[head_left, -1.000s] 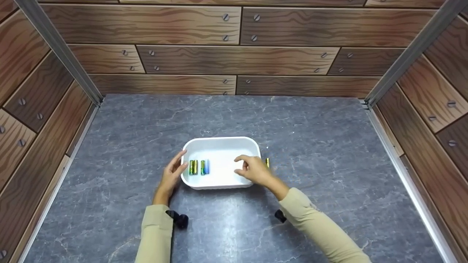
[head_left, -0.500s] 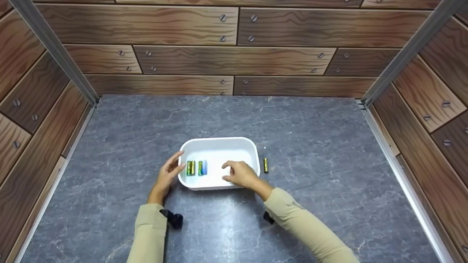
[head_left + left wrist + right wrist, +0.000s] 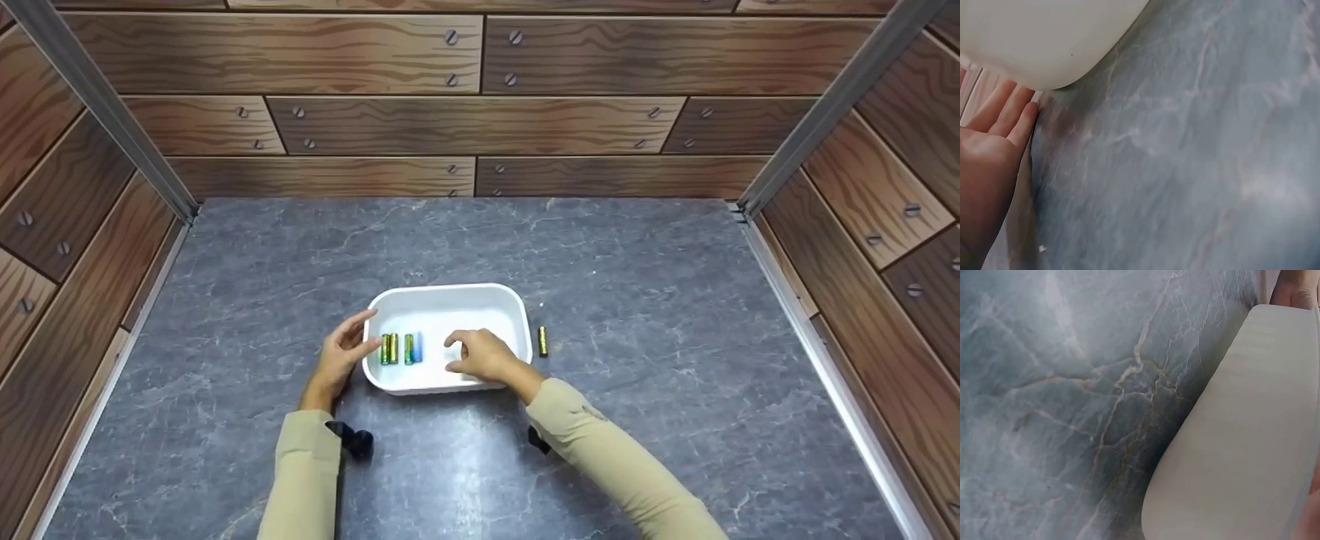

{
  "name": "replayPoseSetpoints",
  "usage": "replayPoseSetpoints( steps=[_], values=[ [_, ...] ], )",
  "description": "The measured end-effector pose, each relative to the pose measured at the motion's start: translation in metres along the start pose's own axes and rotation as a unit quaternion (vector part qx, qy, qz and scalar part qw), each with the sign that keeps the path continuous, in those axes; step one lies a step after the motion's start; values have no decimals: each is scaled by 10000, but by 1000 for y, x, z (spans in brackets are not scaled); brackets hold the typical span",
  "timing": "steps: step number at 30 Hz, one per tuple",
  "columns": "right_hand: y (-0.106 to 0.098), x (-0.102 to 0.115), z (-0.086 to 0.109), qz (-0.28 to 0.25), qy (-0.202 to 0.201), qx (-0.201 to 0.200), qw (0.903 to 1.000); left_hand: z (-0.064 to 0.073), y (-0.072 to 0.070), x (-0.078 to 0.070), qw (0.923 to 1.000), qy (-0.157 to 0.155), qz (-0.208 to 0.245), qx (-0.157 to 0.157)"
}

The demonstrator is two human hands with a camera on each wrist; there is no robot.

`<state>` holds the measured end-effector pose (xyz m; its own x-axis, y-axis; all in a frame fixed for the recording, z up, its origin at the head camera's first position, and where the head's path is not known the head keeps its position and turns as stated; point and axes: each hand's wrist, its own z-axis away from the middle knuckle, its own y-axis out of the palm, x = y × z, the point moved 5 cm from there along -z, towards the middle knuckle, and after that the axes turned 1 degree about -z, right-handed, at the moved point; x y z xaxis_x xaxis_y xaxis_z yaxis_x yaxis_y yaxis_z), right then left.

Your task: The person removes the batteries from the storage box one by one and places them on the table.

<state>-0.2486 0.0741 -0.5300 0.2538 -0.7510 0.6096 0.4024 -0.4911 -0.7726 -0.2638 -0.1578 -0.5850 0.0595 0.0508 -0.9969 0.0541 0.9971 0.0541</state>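
A white plastic tub (image 3: 442, 304) stands on the table. My left hand (image 3: 337, 364) is at its left end, thumb at the rim and fingers along the outside. In the left wrist view, the fingers of the left hand (image 3: 994, 157) lie straight beside the tub wall (image 3: 1044, 39). Inside, toward the left, lie two green-gold batteries (image 3: 390, 349), then another green-gold battery (image 3: 409, 349) next to a blue battery (image 3: 418, 347). My right hand (image 3: 484, 356) hovers over the tub's right half, thumb and forefinger apart, nothing visible between them.
Just right of the tub, a black-and-gold battery (image 3: 543, 341) lies on the grey marbled table (image 3: 660, 337). Wood-patterned walls (image 3: 375, 124) rise along the back and both sides. The right wrist view mostly shows the tub's outer side (image 3: 1235, 427).
My right hand has moved left, farther over the tub, uncovering the battery on the table at the right. The left hand keeps its place at the tub. The batteries inside look unmoved.
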Motion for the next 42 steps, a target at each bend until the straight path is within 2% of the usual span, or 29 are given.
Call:
replayPoseSetpoints(
  steps=[6,11,20,31,37,42],
  values=[
    [3,5,-9,64,-63,-1,10000,1,-3,5,9993,-264,260,-9],
    [8,5,-16,128,105,-28,9999,-1,-1,5,9987,-229,433,134],
    [15,0,-26,3,432,-87,9990,-1,-1,6,9969,-313,705,125],
    [30,14,-40,132,550,91,9984,-1,-3,5,9980,-269,563,42],
    [38,19,-39,197,566,195,9980,-1,0,7,9983,-398,434,18],
    [40,19,-41,124,622,164,9978,-1,1,7,9985,-334,427,-1]
  ],
)
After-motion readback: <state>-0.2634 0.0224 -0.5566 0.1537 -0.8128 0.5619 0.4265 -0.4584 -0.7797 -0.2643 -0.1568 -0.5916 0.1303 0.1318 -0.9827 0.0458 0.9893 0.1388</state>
